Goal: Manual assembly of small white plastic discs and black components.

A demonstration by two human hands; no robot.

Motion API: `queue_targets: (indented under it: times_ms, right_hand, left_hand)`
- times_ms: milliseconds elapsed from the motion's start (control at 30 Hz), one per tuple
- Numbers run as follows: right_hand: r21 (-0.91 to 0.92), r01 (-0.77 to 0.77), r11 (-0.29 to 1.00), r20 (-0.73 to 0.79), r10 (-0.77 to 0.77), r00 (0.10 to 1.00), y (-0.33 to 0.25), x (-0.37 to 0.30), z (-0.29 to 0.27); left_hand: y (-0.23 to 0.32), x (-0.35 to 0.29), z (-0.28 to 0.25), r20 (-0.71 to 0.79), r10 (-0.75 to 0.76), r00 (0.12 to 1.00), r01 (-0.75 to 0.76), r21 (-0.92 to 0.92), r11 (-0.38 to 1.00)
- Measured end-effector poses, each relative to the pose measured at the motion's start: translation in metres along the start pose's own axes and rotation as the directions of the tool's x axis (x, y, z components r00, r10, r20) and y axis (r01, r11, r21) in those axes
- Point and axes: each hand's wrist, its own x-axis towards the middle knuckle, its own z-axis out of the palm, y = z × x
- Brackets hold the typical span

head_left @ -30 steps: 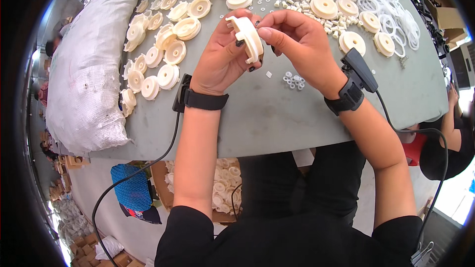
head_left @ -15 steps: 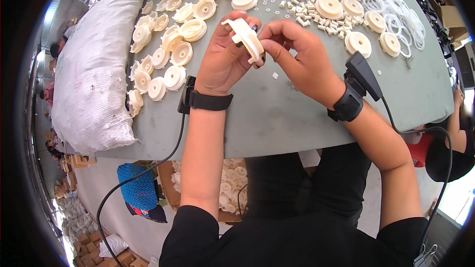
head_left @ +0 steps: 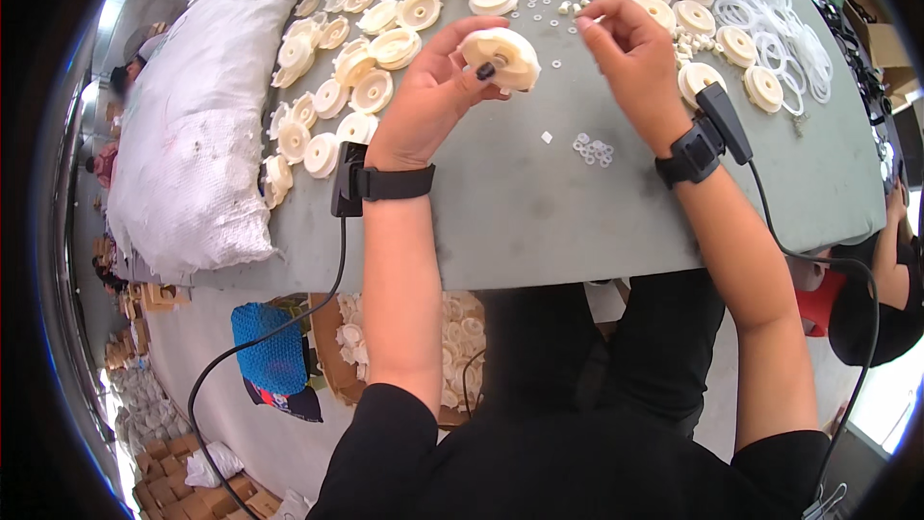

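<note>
My left hand point(head_left: 428, 101) is closed around a cream plastic wheel point(head_left: 515, 56), held tilted above the table. The thumb presses near a small post at the wheel's middle. My right hand point(head_left: 630, 58) is apart from the wheel, over small cream cylinders point(head_left: 695, 43), partly hiding them. Its thumb and index finger come together at the tips; whether anything is between them is too small to make out. Below the hands lie a cluster of small white washers point(head_left: 594, 149) and a small white square piece point(head_left: 547, 137).
Many cream wheels point(head_left: 372, 91) cover the table's left side beside a white woven sack point(head_left: 192, 154). At the right are cream discs point(head_left: 736, 45) and clear plastic rings point(head_left: 770, 19). Below the table edge stands a cardboard box point(head_left: 332, 351) of cream parts. Cables trail from both wrist straps.
My right hand has left the wheel and moved up and right to the cylinders. My left hand has turned the wheel. The washer cluster has come into sight.
</note>
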Motion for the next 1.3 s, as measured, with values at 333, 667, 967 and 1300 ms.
queue_targets:
  times_ms: [333,667,967,1300]
  right_hand:
    - [-0.126,-0.013,0.992,-0.099,0.0,0.995,0.017,0.011,-0.017]
    - [-0.473,0.021,0.881,0.127,0.045,0.991,0.028,0.019,-0.036]
    - [-0.547,0.25,0.799,0.226,-0.147,0.963,0.026,0.022,-0.035]
    - [-0.848,0.145,0.509,0.096,-0.122,0.988,0.015,0.02,-0.041]
  left_hand:
    - [-0.009,-0.135,0.048,-0.333,0.238,0.912,0.256,0.918,0.302]
    - [0.014,-0.051,0.059,-0.252,0.26,0.932,0.156,0.928,0.338]
    - [-0.034,0.031,0.026,-0.316,0.124,0.941,0.301,0.945,0.126]
    - [-0.014,0.025,0.034,-0.418,0.111,0.901,0.25,0.713,0.655]
